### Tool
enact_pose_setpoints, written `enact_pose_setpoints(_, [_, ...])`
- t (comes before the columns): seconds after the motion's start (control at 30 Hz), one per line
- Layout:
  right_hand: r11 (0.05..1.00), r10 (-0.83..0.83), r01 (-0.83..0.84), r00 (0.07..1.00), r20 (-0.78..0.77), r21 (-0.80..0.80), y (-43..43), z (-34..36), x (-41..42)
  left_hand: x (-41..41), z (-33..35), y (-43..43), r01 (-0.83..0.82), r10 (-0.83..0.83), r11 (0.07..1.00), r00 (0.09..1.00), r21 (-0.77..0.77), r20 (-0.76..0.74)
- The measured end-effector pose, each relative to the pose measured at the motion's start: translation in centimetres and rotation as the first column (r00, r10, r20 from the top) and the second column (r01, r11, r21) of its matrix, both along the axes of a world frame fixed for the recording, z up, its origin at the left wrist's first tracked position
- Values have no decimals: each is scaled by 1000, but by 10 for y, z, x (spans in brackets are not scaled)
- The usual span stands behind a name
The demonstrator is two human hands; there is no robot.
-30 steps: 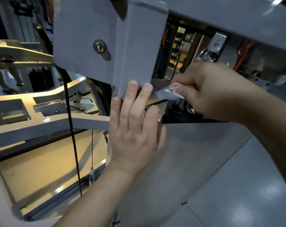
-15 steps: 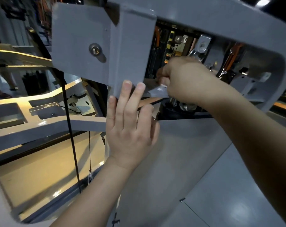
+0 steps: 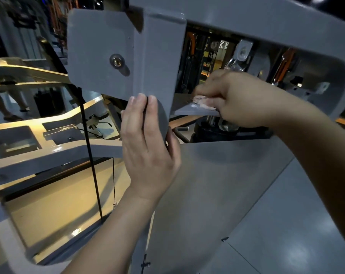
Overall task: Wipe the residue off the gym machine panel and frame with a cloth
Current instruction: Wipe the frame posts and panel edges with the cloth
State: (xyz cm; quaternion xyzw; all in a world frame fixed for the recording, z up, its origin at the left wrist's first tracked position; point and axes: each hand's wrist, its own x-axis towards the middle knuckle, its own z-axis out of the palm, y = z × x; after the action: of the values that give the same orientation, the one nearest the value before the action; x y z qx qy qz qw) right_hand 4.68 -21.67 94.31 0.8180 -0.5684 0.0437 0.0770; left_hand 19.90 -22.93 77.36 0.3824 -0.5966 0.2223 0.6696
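Observation:
The grey gym machine frame (image 3: pixel 266 22) runs across the top, with a bolted grey bracket (image 3: pixel 100 56) hanging from it and a large grey panel (image 3: pixel 217 184) below. My left hand (image 3: pixel 148 143) lies flat with straight fingers against the bracket's lower corner. My right hand (image 3: pixel 240 97) reaches through the frame opening and pinches a small pale cloth (image 3: pixel 200 100), pressing it on a thin grey ledge (image 3: pixel 191 111). Most of the cloth is hidden under my fingers.
A black cable (image 3: pixel 90 155) runs down left of my left hand. A black round part (image 3: pixel 213 131) sits under the ledge. Pale frame arms (image 3: pixel 49 149) spread at the left. A person's legs (image 3: pixel 7 107) stand at the far left. Grey floor (image 3: pixel 296 234) lies at the lower right.
My right hand with the cloth has moved back and up onto the ledge inside the opening. The left hand stays on the bracket, its fingers drawn closer together.

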Motion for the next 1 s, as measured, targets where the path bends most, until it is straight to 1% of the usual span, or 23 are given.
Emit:
enact_pose_setpoints(0.07, [1000, -8, 8, 999, 49, 1, -1, 0, 6, -1, 1, -1, -14, 14, 1000, 1000, -14, 2])
enact_pose_setpoints(0.13, [992, -115, 114, 993, 14, 45, -9, 2, 17, 0, 1, -1, -21, 22, 999, 1000, -26, 7])
enact_pose_setpoints(0.17, [988, -145, 145, 989, -12, 43, -13, 1, 19, 0, 1, -1, -25, 25, 999, 1000, -29, 12])
enact_pose_setpoints(0.27, [1000, -18, 18, 999, -33, 3, -8, 0, 6, 0, 1, 0, -15, 16, 1000, 1000, -24, 13])
enact_pose_setpoints(0.33, [999, 31, -31, 999, 27, -5, 2, -2, -4, -1, 2, 1, -20, 20, 1000, 1000, -19, 10])
enact_pose_setpoints(0.4, [998, 21, -17, 997, 80, -56, -4, -7, 0, -2, 2, 1, -16, 17, 1000, 1000, -8, 10])
enact_pose_setpoints(0.47, [997, 0, 7, 996, 94, -75, -12, -10, 8, -1, 2, 2, -21, 21, 1000, 1000, -2, 11])
enact_pose_setpoints(0.57, [996, 87, -85, 992, 88, -28, -6, -9, 3, 0, 2, 3, -14, 14, 1000, 1000, -3, 12])
enact_pose_setpoints(0.63, [992, 116, -123, 981, 156, 38, 8, -1, -7, 0, 3, 3, -6, 6, 1000, 1000, -10, 13])
enact_pose_setpoints(0.7, [992, 113, -122, 976, 185, 39, 9, 1, -6, -1, 2, 2, -13, 13, 1000, 1000, -6, 7])
enact_pose_setpoints(0.83, [991, 133, -129, 987, 95, -44, -4, -10, 7, 0, 2, 2, -15, 15, 1000, 1000, -12, 14])
enact_pose_setpoints(0.87, [989, 147, -145, 984, 97, -26, -2, -9, 2, 0, 2, 2, -12, 13, 1000, 1000, -12, 14])
enact_pose_setpoints(0.93, [992, 117, -123, 984, 138, 39, 9, 1, -13, 0, 2, 1, -7, 7, 1000, 1000, -13, 13])
enact_pose_setpoints(1.0, [995, 82, -88, 987, 135, 41, 15, 6, -20, 0, 2, 1, -17, 17, 1000, 1000, -16, 10])
